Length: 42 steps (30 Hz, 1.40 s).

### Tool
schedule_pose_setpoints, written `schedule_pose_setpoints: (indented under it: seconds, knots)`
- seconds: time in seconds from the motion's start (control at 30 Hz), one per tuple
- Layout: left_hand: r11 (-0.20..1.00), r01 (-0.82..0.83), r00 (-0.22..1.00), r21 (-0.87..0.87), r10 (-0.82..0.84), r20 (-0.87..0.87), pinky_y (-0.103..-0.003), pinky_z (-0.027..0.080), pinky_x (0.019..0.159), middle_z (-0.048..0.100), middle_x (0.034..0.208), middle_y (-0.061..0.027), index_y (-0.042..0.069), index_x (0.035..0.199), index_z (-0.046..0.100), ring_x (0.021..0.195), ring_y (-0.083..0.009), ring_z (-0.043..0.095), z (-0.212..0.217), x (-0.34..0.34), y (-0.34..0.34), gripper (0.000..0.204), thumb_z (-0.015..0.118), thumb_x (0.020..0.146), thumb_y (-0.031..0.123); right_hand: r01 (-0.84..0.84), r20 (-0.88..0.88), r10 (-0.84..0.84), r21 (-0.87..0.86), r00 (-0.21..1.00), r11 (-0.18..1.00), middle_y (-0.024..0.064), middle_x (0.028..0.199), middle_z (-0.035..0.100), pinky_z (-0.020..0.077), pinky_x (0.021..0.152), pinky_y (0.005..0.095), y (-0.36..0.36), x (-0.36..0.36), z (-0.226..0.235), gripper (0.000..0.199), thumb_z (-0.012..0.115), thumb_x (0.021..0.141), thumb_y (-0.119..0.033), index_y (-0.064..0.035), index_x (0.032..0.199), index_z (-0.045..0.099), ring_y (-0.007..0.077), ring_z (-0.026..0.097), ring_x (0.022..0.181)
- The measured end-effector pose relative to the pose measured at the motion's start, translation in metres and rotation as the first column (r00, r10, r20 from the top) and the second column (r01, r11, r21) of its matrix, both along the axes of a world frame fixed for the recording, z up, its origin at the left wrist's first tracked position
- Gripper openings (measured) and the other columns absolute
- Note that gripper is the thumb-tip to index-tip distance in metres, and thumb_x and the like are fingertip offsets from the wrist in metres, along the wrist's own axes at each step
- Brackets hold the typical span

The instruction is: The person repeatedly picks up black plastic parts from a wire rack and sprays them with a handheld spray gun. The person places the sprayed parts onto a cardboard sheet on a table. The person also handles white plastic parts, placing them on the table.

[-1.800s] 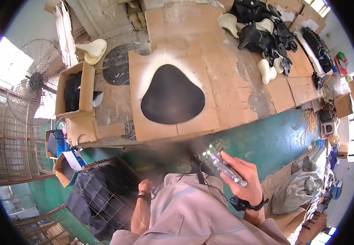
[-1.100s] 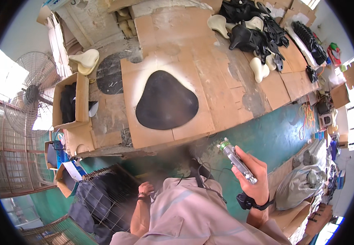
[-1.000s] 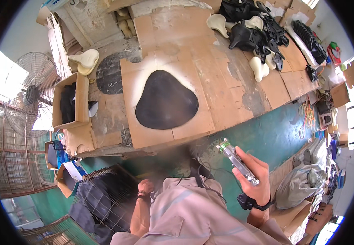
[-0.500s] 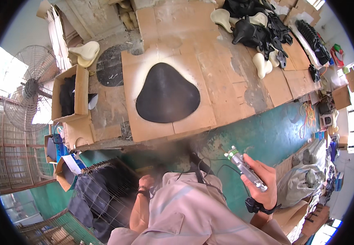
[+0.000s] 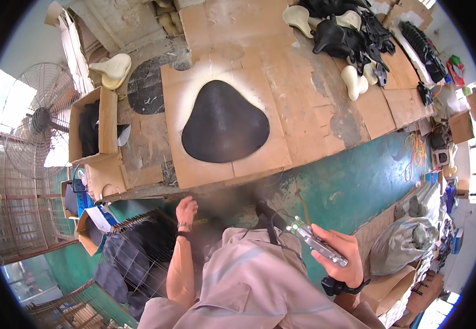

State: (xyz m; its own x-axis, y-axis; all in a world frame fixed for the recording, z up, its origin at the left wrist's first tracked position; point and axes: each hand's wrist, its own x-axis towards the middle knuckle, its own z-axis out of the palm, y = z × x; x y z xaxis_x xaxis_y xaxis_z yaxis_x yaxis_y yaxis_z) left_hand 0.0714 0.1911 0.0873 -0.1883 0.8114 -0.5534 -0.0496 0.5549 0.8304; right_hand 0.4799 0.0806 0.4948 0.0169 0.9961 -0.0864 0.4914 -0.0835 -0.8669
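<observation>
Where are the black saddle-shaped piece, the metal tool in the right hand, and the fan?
Black saddle piece [image 5: 224, 123], head view: middle of its top.
Metal tool [image 5: 316, 245], head view: middle of its body above the fingers.
Right hand [image 5: 341, 255], head view: its back.
Fan [image 5: 32, 120], head view: hub.

Pale grey-beige short-sleeved shirt, left hand [image 5: 186, 209] above a beaded wristband, right hand [image 5: 341, 253] — black wrist strap.

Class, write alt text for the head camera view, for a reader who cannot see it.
Seen from above, a person's right hand holds a slim metallic tool near their waist, while the left hand reaches down below the edge of a cardboard-covered workbench. On the bench lies a black saddle-shaped cover.
</observation>
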Motion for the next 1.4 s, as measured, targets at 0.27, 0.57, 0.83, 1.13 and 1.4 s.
schedule_pose_setpoints:
  seconds: [0.27,0.57,0.83,1.13,1.4]
  knots:
    - [0.938,0.139,0.872,0.316,0.035,-0.488,-0.035,0.052,0.074,0.069,0.086,-0.0063,0.006,0.104,0.067,0.08,-0.0182,0.065,0.007,0.064,0.145,0.024,0.071,0.085,0.019,0.221,0.1,-0.224,0.038,0.969,0.974,0.017,0.088,0.069,0.0504,0.065,0.0312,-0.004,0.013,-0.001,0.056,0.073,0.072,0.004,0.001,0.126,0.063,0.0285,0.066,0.07]
    - [0.987,0.141,0.417,-0.071,-0.124,-0.9,-0.045,0.052,0.086,0.066,0.106,-0.0066,0.02,0.102,0.068,0.102,-0.0314,0.063,0.041,0.117,0.178,0.035,0.084,0.071,0.027,0.298,0.089,-0.295,-0.016,0.951,0.954,0.0144,0.086,0.068,0.0491,0.066,0.0294,-0.017,0.048,-0.001,0.052,0.07,0.077,0.001,0.0028,0.128,0.061,0.022,0.063,0.07]
    - [0.854,-0.519,0.836,-0.041,0.517,0.182,-0.045,0.054,0.078,0.06,0.096,-0.0132,0.002,0.103,0.063,0.089,-0.0287,0.061,0.036,0.123,0.214,0.024,0.068,0.079,0.004,0.282,0.022,-0.284,0.069,0.959,0.957,0.0168,0.087,0.067,0.0485,0.065,0.0312,0.011,0.053,-0.03,0.05,0.071,0.078,0.0,0.0042,0.127,0.061,0.0251,0.061,0.069]
    - [0.859,-0.494,0.473,0.133,0.138,0.87,-0.042,0.053,0.092,0.07,0.096,-0.0088,0.005,0.092,0.065,0.097,-0.0262,0.067,0.135,0.147,0.296,0.009,0.061,0.085,0.007,0.113,0.003,-0.115,0.155,0.993,0.981,0.0157,0.086,0.067,0.0485,0.064,0.0307,0.053,0.048,-0.032,0.05,0.072,0.077,0.002,0.0022,0.127,0.062,0.0244,0.061,0.068]
    - [0.644,-0.637,0.32,0.424,-0.28,0.905,-0.046,0.052,0.096,0.072,0.106,-0.0169,-0.003,0.098,0.067,0.102,-0.0309,0.069,0.338,0.092,0.235,0.02,0.057,0.086,0.009,-0.057,0.023,0.054,0.129,0.998,0.99,0.017,0.088,0.067,0.0509,0.069,0.031,0.075,0.027,-0.03,0.052,0.071,0.075,0.005,0.0017,0.126,0.062,0.028,0.066,0.073]
